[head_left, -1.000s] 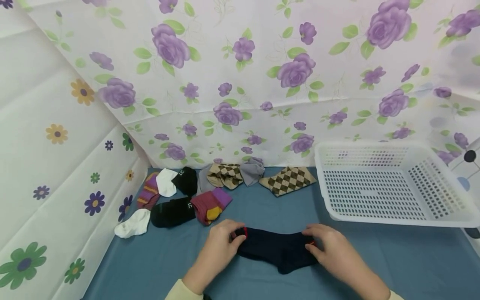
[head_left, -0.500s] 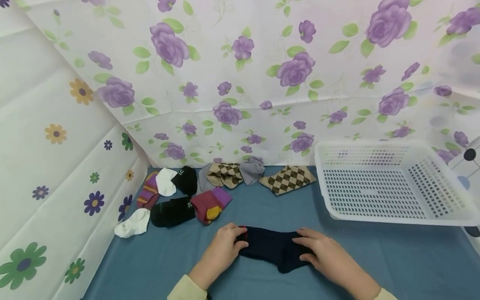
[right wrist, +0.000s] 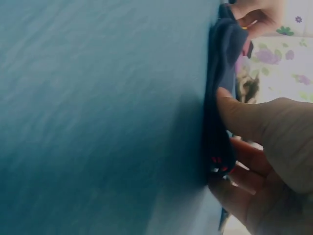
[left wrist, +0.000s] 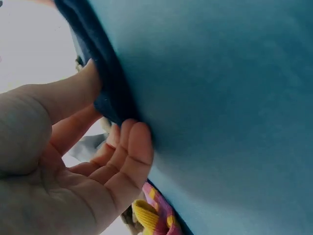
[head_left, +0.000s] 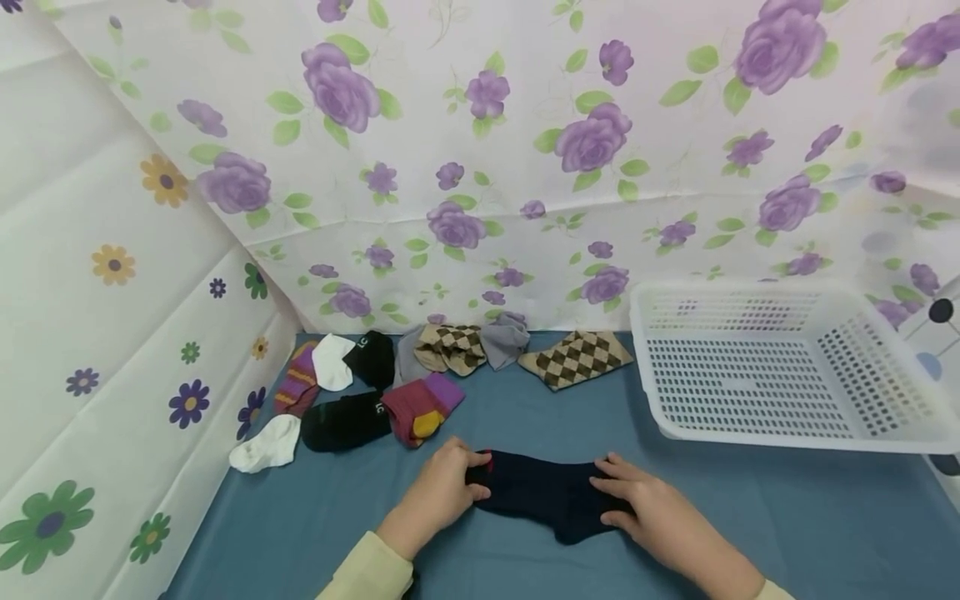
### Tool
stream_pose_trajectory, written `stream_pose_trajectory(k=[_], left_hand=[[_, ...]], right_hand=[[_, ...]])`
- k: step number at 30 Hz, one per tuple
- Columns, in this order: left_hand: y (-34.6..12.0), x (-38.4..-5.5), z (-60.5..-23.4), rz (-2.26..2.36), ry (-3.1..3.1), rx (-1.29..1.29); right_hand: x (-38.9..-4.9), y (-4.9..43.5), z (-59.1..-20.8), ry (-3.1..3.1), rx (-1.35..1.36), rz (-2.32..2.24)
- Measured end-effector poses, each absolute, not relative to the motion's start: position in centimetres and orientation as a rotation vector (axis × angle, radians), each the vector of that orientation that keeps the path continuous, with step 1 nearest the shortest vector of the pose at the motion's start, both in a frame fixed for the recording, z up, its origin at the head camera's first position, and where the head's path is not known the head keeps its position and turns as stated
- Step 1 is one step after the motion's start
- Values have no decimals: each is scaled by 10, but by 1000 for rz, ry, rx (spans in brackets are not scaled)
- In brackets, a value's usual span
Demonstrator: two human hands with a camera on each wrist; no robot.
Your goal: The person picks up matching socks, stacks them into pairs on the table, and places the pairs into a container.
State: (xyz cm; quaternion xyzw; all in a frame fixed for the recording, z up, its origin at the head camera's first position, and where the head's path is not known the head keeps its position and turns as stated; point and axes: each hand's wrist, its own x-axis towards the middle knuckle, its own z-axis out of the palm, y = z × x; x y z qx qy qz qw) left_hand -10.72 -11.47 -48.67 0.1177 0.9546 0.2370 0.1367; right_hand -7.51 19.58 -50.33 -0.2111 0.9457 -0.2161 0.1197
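A dark navy sock (head_left: 536, 493) lies flat on the blue cloth, its heel pointing toward me and a red line near its cuff. At the cuff end, my left hand (head_left: 442, 487) pinches the sock between thumb and index finger; the left wrist view shows the thumb against the sock's edge (left wrist: 110, 78) and the other fingers loosely bent. My right hand (head_left: 652, 508) rests on the toe end with fairly straight, spread fingers. In the right wrist view its thumb (right wrist: 237, 115) touches the sock's near side, and small red marks show at the toe.
Along the back left lie several socks: white (head_left: 266, 444), black (head_left: 345, 423), maroon with purple and yellow (head_left: 422, 408), and grey with a checked one (head_left: 450, 350). Another checked sock (head_left: 576, 360) lies by the wall. A white plastic basket (head_left: 663, 425) stands at the right.
My right hand has shifted slightly left from the toe tip onto the sock, its fingers more spread. The left hand stays at the cuff. The sock has hardly moved.
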Motion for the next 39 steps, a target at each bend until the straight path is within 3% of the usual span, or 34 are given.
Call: stream_pose_trajectory(k=[21, 32, 39], left_hand=[[-118, -113, -484, 735, 2787, 348], [-109, -117, -489, 764, 2818, 120], [-107, -118, -490, 743, 2848, 146]], right_hand=[[-85, 178, -494, 2877, -281, -578], [-85, 186, -499, 2857, -23, -561], [-87, 189, -498, 2758, 25, -733]])
